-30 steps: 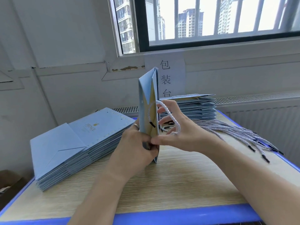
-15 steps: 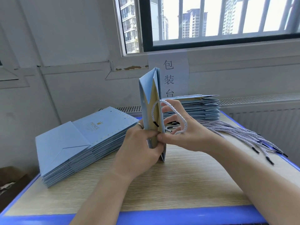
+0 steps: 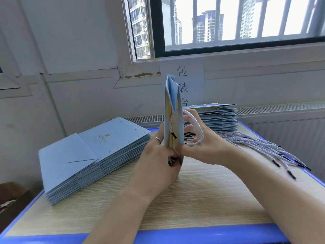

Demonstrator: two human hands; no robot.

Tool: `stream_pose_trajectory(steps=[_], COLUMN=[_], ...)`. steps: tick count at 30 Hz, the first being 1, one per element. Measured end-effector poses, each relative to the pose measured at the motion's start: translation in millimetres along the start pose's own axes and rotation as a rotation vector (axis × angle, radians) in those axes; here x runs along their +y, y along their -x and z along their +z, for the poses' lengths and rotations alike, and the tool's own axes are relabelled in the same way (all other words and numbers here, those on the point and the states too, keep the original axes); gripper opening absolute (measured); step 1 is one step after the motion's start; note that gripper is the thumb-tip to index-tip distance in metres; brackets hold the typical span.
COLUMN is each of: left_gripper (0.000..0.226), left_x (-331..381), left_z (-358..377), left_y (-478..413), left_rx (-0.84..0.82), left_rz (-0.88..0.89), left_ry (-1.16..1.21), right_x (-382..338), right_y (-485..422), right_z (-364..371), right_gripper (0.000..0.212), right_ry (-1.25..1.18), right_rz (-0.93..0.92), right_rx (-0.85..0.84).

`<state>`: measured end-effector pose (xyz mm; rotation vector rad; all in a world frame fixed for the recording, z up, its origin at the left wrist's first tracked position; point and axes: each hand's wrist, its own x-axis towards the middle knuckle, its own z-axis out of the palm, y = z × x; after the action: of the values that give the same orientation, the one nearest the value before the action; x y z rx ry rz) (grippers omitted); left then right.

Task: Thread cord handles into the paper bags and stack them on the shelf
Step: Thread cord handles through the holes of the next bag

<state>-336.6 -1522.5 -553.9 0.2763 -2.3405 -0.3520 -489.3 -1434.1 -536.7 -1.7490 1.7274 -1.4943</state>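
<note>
Fingers of my left hand curl round the lower edge of the paper bag, gripping it; right hand pinches the same edge from the other side, thumb against the paper

- Bag stands edge-on and upright at mid-table, between both hands, its foot on the table
- White cord runs out of the bag's side and loops over my right fingers; one black tip hangs inside against the yellow lining
- Something dark sits under my left thumb, cannot tell if it is the other tip

Risks, as I judge them:
- Loop is round my fingers: pull the hand away carelessly and the cord drags back out through its hole
- Tug too hard and the punched hole may tear, since the paper looks thin there
- Bag is tall and narrow, so easing either pinch could tip it over
- Squeezing the fold to steady it may crease the face

Outward: unthreaded bags lie stacked at left, finished bags stacked at the back right, loose cords fanned beside them near the right edge, where a sweep of my forearm could knock them off. No shelf in view
</note>
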Motion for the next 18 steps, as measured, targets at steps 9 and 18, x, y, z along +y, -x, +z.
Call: stream_pose_trajectory(steps=[9, 18], left_gripper=[0.042, 0.012], left_x=[7.1, -0.4], left_z=[-10.5, -14.1], left_y=[-6.3, -35.5], left_rx=[0.396, 0.554], left_rz=[0.01, 0.11], left_ry=[0.019, -0.078], right_x=[-13.5, -12.4], right_y=[0.7, 2.7], right_z=[3.7, 10.1], right_gripper=[0.08, 0.074], right_ry=[-0.046, 0.033], right_rz=[-0.051, -0.022], right_rx=[0.026, 0.009])
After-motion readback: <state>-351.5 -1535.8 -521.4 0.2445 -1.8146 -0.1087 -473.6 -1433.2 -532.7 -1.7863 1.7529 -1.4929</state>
